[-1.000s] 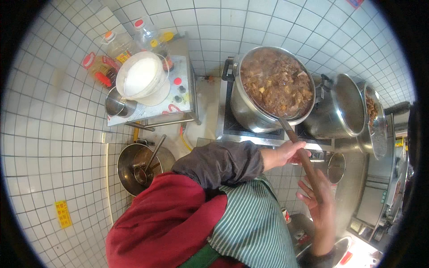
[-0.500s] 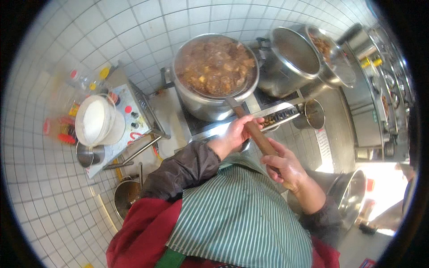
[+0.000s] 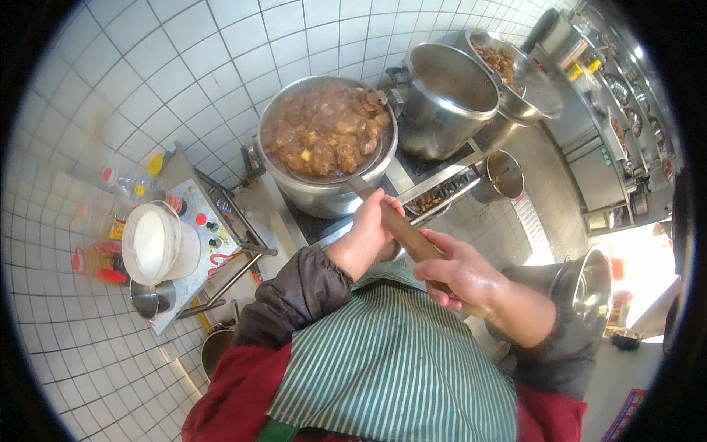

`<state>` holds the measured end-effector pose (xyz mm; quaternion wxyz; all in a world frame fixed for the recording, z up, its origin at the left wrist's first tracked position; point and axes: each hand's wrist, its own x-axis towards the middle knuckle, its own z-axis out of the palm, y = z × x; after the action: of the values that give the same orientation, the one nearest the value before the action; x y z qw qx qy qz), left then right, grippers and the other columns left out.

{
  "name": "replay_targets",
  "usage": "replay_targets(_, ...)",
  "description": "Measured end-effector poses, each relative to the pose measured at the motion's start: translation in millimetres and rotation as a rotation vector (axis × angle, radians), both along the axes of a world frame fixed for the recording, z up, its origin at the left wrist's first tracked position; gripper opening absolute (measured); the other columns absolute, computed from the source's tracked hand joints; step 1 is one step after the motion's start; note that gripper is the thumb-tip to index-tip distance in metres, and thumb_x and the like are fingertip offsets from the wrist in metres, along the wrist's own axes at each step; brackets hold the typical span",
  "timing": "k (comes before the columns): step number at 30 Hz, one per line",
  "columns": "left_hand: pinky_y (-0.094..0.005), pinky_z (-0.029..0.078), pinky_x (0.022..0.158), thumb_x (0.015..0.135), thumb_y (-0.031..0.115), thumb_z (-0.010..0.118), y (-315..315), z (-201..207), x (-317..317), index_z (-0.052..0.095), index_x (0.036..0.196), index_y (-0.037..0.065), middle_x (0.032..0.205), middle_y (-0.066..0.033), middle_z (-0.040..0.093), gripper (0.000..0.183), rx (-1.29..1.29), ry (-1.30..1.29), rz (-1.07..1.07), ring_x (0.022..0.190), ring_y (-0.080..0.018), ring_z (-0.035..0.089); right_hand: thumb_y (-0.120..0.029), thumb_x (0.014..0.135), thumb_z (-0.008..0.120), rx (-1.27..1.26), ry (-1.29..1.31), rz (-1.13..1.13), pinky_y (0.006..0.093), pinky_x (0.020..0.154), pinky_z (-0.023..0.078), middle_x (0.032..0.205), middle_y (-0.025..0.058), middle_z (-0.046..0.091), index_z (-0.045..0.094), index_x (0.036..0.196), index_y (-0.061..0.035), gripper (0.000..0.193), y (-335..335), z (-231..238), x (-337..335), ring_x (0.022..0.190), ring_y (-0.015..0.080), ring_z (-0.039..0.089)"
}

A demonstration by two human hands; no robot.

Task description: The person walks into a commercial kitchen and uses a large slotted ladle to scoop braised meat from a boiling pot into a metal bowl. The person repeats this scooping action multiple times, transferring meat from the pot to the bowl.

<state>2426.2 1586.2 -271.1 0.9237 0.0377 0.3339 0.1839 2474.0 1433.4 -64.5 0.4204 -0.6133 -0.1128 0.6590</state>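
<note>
My left hand (image 3: 370,230) is closed round the upper shaft of a long wooden-handled cooking tool (image 3: 403,234), near its metal neck. Lower down, close to my apron, my right hand (image 3: 462,274) grips the same handle. The tool slants up and left over the near rim of a large steel pot (image 3: 324,197); its head is hidden under the food. Browned chunks of meat (image 3: 328,132) in dark liquid fill that pot, heaped highest toward the right, with haze above them.
Right of the pot stand a second steel pot (image 3: 453,99) and a wide steel bowl (image 3: 532,85) holding brown pieces. A small metal bucket (image 3: 507,175) hangs by the stove's front. On the left, a side table (image 3: 221,239) bears a white tub (image 3: 151,243) and bottles. Shelving lines the right.
The meat is heaped higher toward the pot's right side. Both hands keep their grip on the handle. The whole view has shifted and turned slightly.
</note>
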Motion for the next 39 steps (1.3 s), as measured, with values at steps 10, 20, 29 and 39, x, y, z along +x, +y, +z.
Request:
replay_targets(10, -0.0382, 0.049, 0.061, 0.098, 0.025, 0.052, -7.2, -15.3, -4.7, 0.048, 0.085, 0.008, 0.073, -0.0069, 0.055, 0.022, -0.064, -0.047, 0.038, 0.065, -0.0233, 0.056, -0.006, 0.089, 0.057, -0.108, -0.084, 0.156, 0.0251, 0.034, 0.037, 0.062, 0.0046, 0.051, 0.004, 0.152, -0.0027, 0.082, -1.8, -22.6, 2.4, 0.042, 0.0127, 0.050)
replay_targets(20, -0.0386, 0.052, 0.068, 0.098, 0.028, 0.051, -17.4, -27.5, 4.7, 0.048, 0.091, 0.007, 0.079, -0.0072, 0.057, 0.022, 0.016, 0.060, 0.047, 0.073, -0.0229, 0.059, -0.005, 0.088, 0.061, -0.157, 0.032, 0.161, 0.0286, 0.040, 0.049, 0.069, 0.0053, 0.055, 0.016, 0.147, -0.0036, 0.074, -7.9, -67.7, 26.9, 0.045, 0.0145, 0.054)
replay_targets(29, -0.0381, 0.052, 0.067, 0.097, 0.026, 0.053, -6.9, -16.1, -2.0, 0.050, 0.088, 0.006, 0.077, -0.0088, 0.057, 0.022, -0.049, 0.037, 0.031, 0.069, -0.0250, 0.059, -0.008, 0.086, 0.064, -0.176, 0.159, 0.115, 0.0341, 0.037, 0.050, 0.064, 0.0039, 0.052, 0.048, 0.090, -0.0026, 0.017, 18.6, -78.6, 21.6, 0.043, 0.0160, 0.056)
replay_targets(39, -0.0381, 0.055, 0.075, 0.098, 0.027, 0.053, -21.0, 30.8, -13.1, 0.052, 0.092, 0.004, 0.082, -0.0110, 0.061, 0.023, -0.075, 0.018, -0.022, 0.078, -0.0259, 0.061, -0.008, 0.085, 0.063, -0.283, 0.070, 0.155, 0.0350, 0.036, 0.048, 0.064, 0.0070, 0.052, 0.045, 0.094, 0.0000, 0.021, 13.3, -8.5, 18.2, 0.042, 0.0183, 0.056)
